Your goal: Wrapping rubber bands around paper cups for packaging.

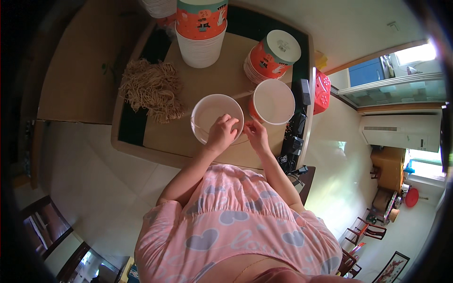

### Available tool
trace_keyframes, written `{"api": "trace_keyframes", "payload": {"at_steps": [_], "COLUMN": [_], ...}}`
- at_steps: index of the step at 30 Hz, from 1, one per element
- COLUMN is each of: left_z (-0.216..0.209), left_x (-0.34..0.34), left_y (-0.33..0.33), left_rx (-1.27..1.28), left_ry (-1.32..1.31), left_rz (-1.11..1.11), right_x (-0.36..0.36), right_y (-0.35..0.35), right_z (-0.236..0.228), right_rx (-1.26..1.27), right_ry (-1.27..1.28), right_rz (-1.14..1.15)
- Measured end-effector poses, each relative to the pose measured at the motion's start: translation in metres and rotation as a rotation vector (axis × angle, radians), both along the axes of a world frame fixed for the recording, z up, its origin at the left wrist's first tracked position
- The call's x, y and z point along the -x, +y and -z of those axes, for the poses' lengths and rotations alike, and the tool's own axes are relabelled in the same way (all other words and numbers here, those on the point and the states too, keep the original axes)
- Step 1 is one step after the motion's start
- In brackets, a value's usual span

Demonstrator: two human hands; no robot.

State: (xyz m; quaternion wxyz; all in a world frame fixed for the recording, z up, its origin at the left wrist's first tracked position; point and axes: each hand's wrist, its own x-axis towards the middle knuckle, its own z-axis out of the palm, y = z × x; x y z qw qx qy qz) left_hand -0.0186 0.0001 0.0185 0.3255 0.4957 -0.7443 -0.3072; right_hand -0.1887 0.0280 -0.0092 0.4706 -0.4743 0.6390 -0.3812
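Note:
A white-lined paper tub [204, 109] stands on the table in front of me with its mouth up. My left hand [223, 132] reaches over its near right rim, fingers curled inside the tub; what they grip is hidden. Just outside the right rim, my right hand [257, 136] is pinched closed on a thin string. Pale string [200, 128] also crosses the tub's left inner side toward my left hand. To the right, close to my right hand, a second open tub [273, 101] tilts toward me. A tangled bundle of beige strings [152, 89] lies left of the tubs.
A tall stack of tubs [200, 42] rises at the back, with another stack [158, 7] at the far left. An upside-down orange and green tub [276, 54] tops a group at the back right. Black adapters and cables [295, 144] line the table's right edge.

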Motion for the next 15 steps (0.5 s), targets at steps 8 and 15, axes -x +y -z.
{"api": "trace_keyframes", "payload": {"at_steps": [8, 15], "left_z": [0.004, -0.018], "left_x": [0.001, 0.001], "left_y": [0.001, 0.012], "left_rx": [0.059, -0.079], "left_ry": [0.005, 0.017], "left_rz": [0.054, 0.086], "right_x": [-0.002, 0.000], "right_y": [0.002, 0.015], "right_z": [-0.005, -0.012], "right_rx": [0.018, 0.028], "right_ry": [-0.068, -0.079], "right_rz": [-0.035, -0.004]}}
